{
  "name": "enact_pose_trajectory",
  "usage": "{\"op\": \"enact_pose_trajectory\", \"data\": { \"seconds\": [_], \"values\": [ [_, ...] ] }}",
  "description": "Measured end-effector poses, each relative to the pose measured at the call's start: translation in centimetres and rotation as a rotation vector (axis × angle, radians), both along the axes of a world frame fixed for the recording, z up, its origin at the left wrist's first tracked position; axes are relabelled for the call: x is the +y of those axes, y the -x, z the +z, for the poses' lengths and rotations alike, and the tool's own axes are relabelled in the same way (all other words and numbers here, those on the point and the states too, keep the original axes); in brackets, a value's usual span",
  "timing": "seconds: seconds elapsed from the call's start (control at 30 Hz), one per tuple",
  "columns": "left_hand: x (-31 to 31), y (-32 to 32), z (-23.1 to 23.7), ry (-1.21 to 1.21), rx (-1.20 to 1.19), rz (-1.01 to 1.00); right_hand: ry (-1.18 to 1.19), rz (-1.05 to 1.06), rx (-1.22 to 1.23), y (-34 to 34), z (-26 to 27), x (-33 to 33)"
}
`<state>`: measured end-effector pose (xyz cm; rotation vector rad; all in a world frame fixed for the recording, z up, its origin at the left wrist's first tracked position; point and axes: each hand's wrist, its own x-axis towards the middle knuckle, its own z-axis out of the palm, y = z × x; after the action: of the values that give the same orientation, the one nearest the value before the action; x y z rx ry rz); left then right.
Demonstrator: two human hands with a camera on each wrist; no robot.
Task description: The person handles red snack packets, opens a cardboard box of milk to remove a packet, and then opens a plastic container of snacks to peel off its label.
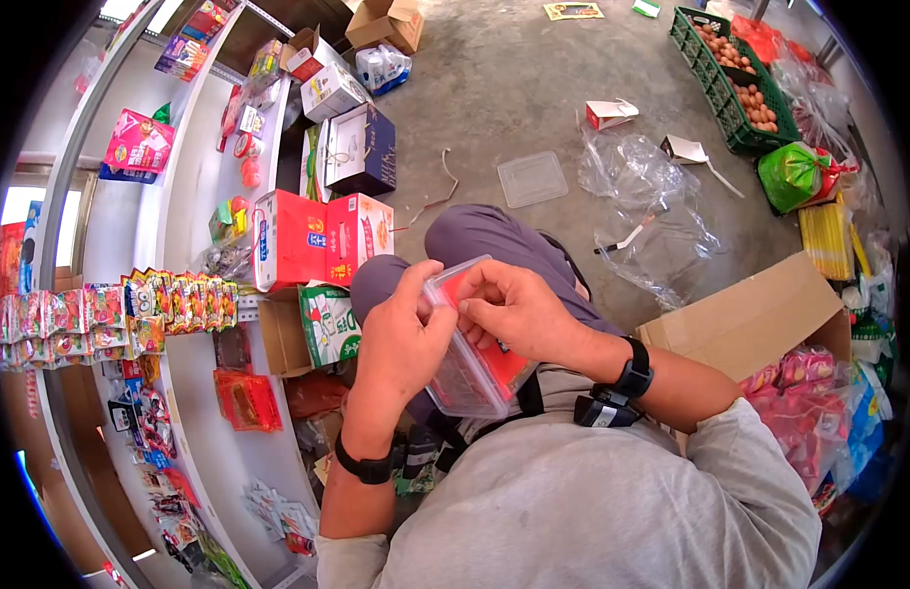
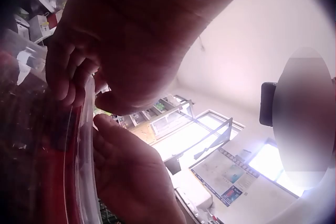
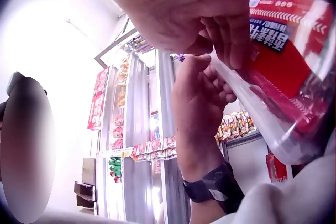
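A clear plastic box [image 1: 472, 378] with a red label is held tilted above the lap. My left hand [image 1: 401, 339] grips its left edge, thumb near the upper rim. Curled fingers of my right hand [image 1: 519, 312] pinch at the upper edge, close to the left thumb. In the right wrist view, the right hand [image 3: 210, 19] is at the box's rim, with the red label [image 3: 278, 50] beside it and the left hand [image 3: 202, 92] opposite. The left wrist view shows the left hand [image 2: 115, 50] over the box edge [image 2: 86, 155]; the contents are unclear.
Shelves with snack packets [image 1: 180, 299] stand at the left, beside red cartons [image 1: 313, 239]. On the floor lie a flat clear lid [image 1: 533, 180] and crumpled plastic [image 1: 637, 177]. Right are a green egg crate [image 1: 710, 83] and an opened cardboard box [image 1: 745, 314].
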<state>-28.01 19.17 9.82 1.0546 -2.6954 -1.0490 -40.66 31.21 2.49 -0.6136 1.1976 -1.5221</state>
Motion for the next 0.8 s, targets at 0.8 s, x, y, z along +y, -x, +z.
{"op": "enact_pose_trajectory", "data": {
  "seconds": [0.8],
  "values": [
    [-1.6,-1.2,-1.9,-0.386,0.075,0.190,-0.099,0.102,-0.116,0.7,-0.4,-1.4]
  ]
}}
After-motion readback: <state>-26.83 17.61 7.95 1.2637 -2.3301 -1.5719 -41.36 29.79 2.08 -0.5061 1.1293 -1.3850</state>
